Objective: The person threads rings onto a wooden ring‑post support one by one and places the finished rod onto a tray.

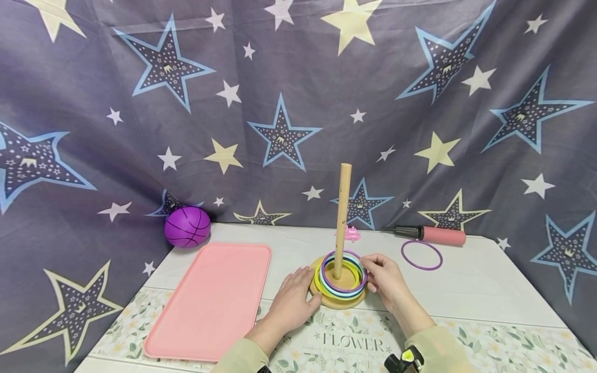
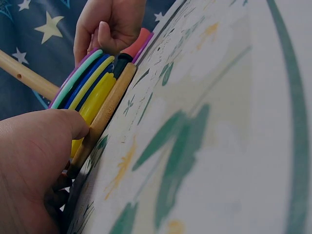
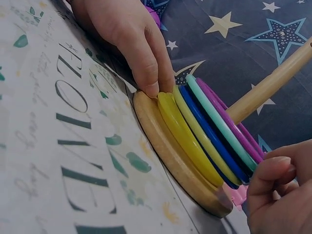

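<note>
A wooden post (image 1: 342, 217) rises from a round wooden base (image 1: 338, 305). Around the post lies a stack of thin rings: a yellow ring (image 3: 187, 141) at the bottom, then pale yellow, blue and mint ones, with a purple ring (image 3: 210, 94) on top. My left hand (image 1: 293, 299) rests at the left side of the base, fingers extended, its thumb touching the edge near the yellow ring. On the right of the stack, my right hand (image 1: 388, 282) pinches the edge of the top purple ring between thumb and fingers.
Left of the post lies a pink tray (image 1: 219, 295), with a purple ball (image 1: 187, 227) behind it. Another purple ring (image 1: 440, 259) lies to the right, near a red and black hand pump (image 1: 438, 235). A small pink toy (image 1: 353, 234) sits behind the post, before the star-patterned curtain.
</note>
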{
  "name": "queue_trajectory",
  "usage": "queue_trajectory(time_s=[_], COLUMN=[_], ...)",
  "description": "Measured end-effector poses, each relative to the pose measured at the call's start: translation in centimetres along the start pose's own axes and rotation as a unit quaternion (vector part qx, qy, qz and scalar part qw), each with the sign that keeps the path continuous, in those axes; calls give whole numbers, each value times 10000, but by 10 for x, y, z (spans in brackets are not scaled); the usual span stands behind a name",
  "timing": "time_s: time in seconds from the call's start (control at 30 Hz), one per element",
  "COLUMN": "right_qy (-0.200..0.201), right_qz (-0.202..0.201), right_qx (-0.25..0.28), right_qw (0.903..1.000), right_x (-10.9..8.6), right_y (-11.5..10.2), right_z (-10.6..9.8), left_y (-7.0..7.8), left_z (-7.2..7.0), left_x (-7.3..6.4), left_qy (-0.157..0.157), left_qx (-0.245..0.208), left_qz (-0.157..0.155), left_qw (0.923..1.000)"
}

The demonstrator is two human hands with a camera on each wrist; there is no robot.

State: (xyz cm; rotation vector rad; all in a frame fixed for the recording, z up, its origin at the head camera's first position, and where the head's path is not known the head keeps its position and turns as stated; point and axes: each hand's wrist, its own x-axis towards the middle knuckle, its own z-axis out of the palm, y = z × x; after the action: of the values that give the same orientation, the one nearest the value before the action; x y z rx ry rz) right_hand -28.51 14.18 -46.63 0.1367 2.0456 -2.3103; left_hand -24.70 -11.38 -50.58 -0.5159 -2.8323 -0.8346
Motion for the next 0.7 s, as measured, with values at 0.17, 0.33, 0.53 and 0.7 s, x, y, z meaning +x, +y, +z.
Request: queue_trajectory(time_s=[0.17,0.33,0.53,0.7], right_qy=[6,4,10,41], right_qz=[21,62,63,2], right_qx=[-11,-16,23,50], right_qw=[10000,10000,10000,10000], right_x=[0,1,5,6], right_y=[2,3,5,3], right_z=[0,-1,-3,-7], left_y=[0,1,2,3], left_z=[0,-1,-2,-2], left_x=[0,-1,-1,-1], left_qy=[-16,-20,-26,-19], left_qx=[11,-6,-11,-12], left_qz=[0,-4,-17,-19], left_qw=[10000,10000,10000,10000])
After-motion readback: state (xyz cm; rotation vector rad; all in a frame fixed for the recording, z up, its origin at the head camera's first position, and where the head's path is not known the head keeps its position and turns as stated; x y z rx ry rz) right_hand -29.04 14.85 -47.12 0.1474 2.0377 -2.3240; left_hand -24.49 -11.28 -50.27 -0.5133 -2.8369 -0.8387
